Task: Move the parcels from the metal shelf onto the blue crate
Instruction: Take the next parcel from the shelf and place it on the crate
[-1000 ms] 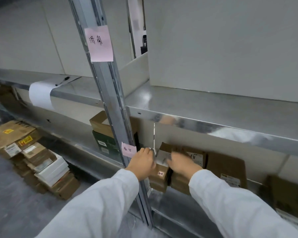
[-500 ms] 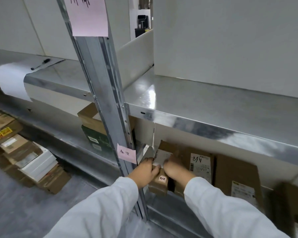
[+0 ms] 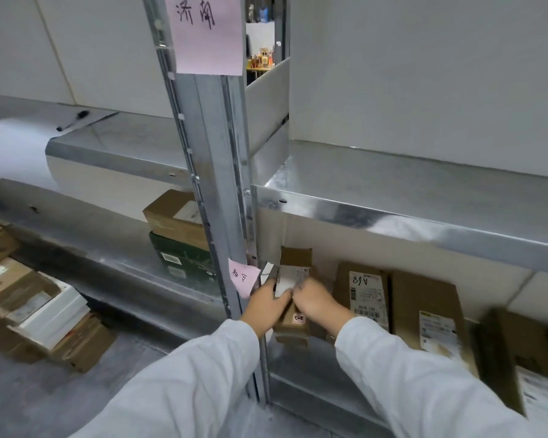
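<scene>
A small brown cardboard parcel (image 3: 293, 270) with a white label stands on the lower metal shelf (image 3: 301, 365), just right of the upright post. My left hand (image 3: 266, 303) grips its left side and my right hand (image 3: 317, 301) grips its right side, both closed around it. To its right stand more brown parcels on the same shelf: one marked "89A" (image 3: 363, 292), a larger one (image 3: 431, 314) and another at the far right (image 3: 525, 352). No blue crate is in view.
The metal upright post (image 3: 215, 184) with pink paper notes (image 3: 208, 33) stands just left of my hands. The upper shelf (image 3: 393, 191) overhangs the parcels. A brown box on a green box (image 3: 178, 235) sits in the left bay. Several boxes (image 3: 38, 311) lie on the floor at left.
Both hands have closed in around the small parcel, and my view has moved closer to the shelf and slightly right.
</scene>
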Demonstrator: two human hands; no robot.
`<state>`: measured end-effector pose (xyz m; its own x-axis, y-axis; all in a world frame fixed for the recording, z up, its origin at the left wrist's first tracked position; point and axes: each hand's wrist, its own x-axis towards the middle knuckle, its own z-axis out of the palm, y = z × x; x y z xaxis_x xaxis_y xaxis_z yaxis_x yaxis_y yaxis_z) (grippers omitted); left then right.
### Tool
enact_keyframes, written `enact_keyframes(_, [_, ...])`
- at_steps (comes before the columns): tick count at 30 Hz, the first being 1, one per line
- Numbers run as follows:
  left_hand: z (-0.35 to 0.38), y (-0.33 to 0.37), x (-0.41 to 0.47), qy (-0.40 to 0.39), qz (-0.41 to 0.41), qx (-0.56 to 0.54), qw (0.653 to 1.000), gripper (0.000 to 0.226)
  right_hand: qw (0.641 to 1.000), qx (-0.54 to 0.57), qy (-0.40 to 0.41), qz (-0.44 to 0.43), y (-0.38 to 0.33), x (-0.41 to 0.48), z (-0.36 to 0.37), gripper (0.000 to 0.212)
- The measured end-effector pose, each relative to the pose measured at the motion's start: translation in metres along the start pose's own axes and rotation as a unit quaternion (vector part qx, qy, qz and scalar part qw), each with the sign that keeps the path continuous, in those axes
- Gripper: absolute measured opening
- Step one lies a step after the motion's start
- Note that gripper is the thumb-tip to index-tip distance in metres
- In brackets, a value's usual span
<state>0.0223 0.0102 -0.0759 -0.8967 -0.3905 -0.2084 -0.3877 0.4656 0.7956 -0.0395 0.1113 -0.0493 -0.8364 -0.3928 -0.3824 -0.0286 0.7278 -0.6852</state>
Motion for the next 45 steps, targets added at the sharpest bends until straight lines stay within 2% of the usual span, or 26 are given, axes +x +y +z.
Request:
enact_keyframes(3, [-0.016, 0.003, -0.014, 0.003, 0.038, -0.008, 0.999, 0.036, 0.995, 0.060, 0.073, 0.009, -0.008, -0.021, -0.001, 0.022])
enact_keyframes(5, [-0.025, 0.005, -0.027, -0.014, 0.059, -0.048, 0.997, 0.035, 0.991, 0.085, 0.106, 0.014, -0.010, -0.038, -0.003, 0.035])
enact_keyframes(11, [-0.045, -0.008, -0.078, -0.091, 0.111, -0.066, 0.987, 0.034, 0.988, 0.040, 0.149, 0.012, -0.009, -0.101, 0.017, 0.040])
enact_keyframes(19, [-0.033, -0.004, -0.138, -0.155, 0.180, -0.061, 0.969, 0.041, 0.973, 0.055, 0.222, 0.023, 0.013, -0.192, 0.034, 0.040])
enact_keyframes(26, [0.032, 0.034, -0.193, -0.247, 0.240, -0.056, 0.937, 0.038, 0.942, 0.083, 0.308, 0.101, 0.068, -0.280, 0.010, 0.042])
enact_keyframes(33, [0.126, 0.082, -0.270, -0.363, 0.276, -0.058, 0.888, 0.031, 0.905, 0.112, 0.376, 0.166, 0.151, -0.380, -0.023, 0.039])
enact_keyframes(45, [0.320, 0.184, -0.446, -0.469, 0.324, -0.018, 0.821, 0.045, 0.845, 0.144, 0.454, 0.244, 0.336, -0.570, -0.109, 0.039])
